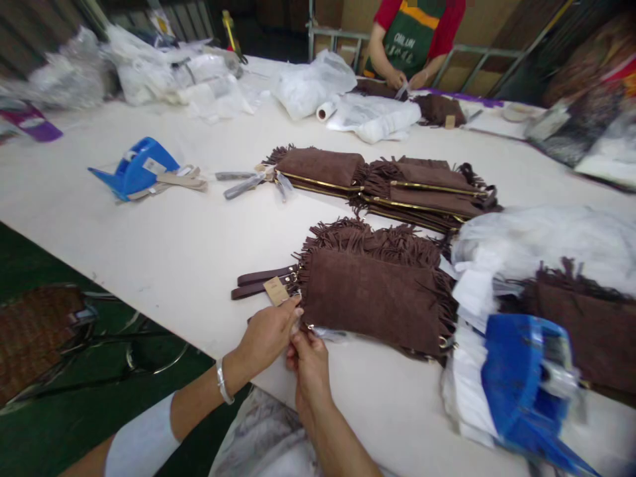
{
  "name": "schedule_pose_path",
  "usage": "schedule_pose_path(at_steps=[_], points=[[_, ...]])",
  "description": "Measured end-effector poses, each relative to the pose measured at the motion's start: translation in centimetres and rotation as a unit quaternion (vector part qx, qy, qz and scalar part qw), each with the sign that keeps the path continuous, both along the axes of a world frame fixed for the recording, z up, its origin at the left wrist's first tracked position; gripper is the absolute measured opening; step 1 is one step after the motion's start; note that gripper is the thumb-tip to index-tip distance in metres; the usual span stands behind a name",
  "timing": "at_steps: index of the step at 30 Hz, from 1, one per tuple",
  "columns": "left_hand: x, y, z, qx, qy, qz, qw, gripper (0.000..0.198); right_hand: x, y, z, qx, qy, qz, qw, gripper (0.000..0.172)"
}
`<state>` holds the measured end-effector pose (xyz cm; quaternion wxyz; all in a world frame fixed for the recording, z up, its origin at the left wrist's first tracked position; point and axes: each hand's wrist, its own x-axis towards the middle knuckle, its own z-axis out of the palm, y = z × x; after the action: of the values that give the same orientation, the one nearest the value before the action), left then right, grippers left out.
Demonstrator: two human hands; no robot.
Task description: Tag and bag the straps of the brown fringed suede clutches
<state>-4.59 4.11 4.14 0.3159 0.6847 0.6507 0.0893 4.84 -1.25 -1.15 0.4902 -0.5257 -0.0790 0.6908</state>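
Left hand [265, 334] and right hand [308, 361], lower centre, pinch the bag [372, 298] corner, fingertips pressed together; a hard tug could tear its fringe.

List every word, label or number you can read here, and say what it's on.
"CHULUN", or close to it: white letters on the green apron of the person across the table. It is blurred, so uncertain.
Tan tag on the nearest bag: print too small to read.
White labels on the left blue item: too blurred to read.
Nothing else is readable.
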Motion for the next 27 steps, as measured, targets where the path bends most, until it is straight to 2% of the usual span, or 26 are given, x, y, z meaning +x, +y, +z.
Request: schedule_pose_path(at_steps=[3, 5, 9, 12, 18, 23, 27], points=[[-1.4, -1.1, -0.2, 0.004, -0.127, 0.038, 0.991, 0.045, 0.0, 0.5, 0.6, -0.023, 0.011, -0.027, 0.999, 0.037], [-2.5, -2.7, -0.5, -0.009, -0.212, 0.093, 0.973, 0.042, 0.0, 0.8, 1.0, -0.033, 0.035, -0.048, 0.998, 0.037], [-3.6, -5.7, -1.2, -0.106, -0.357, 0.232, 0.899, 0.034, 0.0, 1.1, 1.5, -0.031, 0.101, -0.066, 0.992, 0.035], [-3.1, -6.1, -1.7, -0.116, -0.419, 0.256, 0.863, 0.028, -0.3, 1.2, 1.6, -0.015, 0.117, -0.062, 0.991, 0.033], [-1.6, -4.5, -2.5, -0.069, -0.432, 0.241, 0.866, 0.019, -0.3, 0.5, 1.3, 0.011, 0.059, -0.009, 0.998, 0.037], [-1.2, -4.2, -2.6, -0.048, -0.398, 0.233, 0.886, 0.014, 0.7, -1.8, 0.5, 0.042, -0.097, 0.017, 0.994, 0.047], [-1.3, -3.9, -2.7, -0.029, -0.382, 0.217, 0.898, 0.008, 0.9, -2.3, 0.3, 0.040, -0.116, 0.028, 0.992, 0.046]])
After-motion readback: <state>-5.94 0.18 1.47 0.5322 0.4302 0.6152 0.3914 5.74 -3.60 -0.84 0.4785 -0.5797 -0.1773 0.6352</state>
